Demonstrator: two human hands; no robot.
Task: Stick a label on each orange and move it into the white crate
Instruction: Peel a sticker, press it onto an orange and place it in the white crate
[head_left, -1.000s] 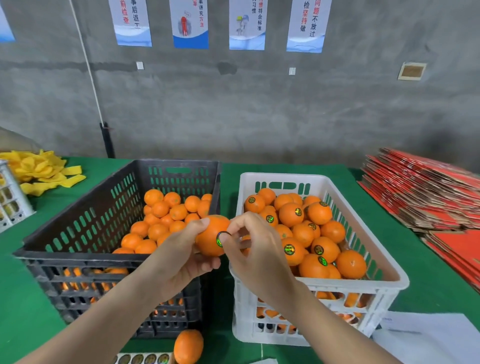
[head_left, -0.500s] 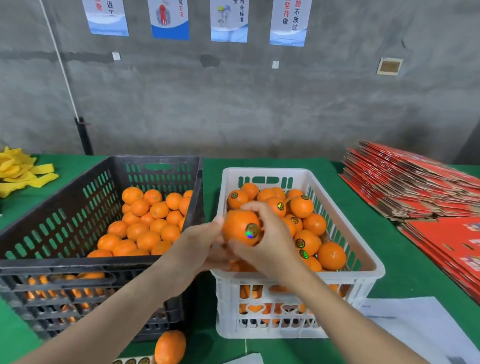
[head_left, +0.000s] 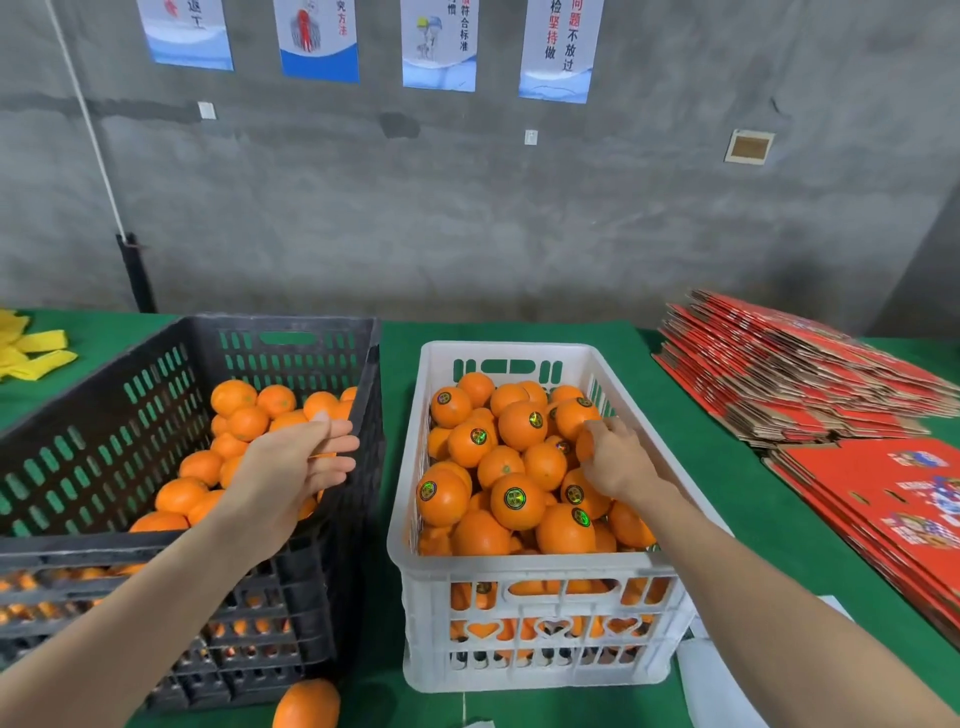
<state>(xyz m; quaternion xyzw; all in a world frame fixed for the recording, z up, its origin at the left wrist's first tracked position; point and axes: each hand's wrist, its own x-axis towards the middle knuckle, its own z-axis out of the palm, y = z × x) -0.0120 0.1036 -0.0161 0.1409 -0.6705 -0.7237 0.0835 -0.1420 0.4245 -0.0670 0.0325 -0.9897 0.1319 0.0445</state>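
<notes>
Step in hand: placing.
- Right hand (head_left: 615, 460): fingers curled round an orange (head_left: 583, 446), set on the heap at the far right of the white crate (head_left: 519, 566). Its label is hidden, and the grip looks loose.
- Left hand (head_left: 291, 467): fingers relaxed and apart, holding nothing, above the bare fruit (head_left: 249, 423) in the black crate (head_left: 104, 543).
- Next move, likely: the right hand lets go and fetches a label; the left picks a bare fruit.

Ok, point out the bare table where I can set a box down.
Bare green cloth lies behind the white crate toward the wall, and in the strip between that crate and the red cartons. Tight: the gap to the black crate.
</notes>
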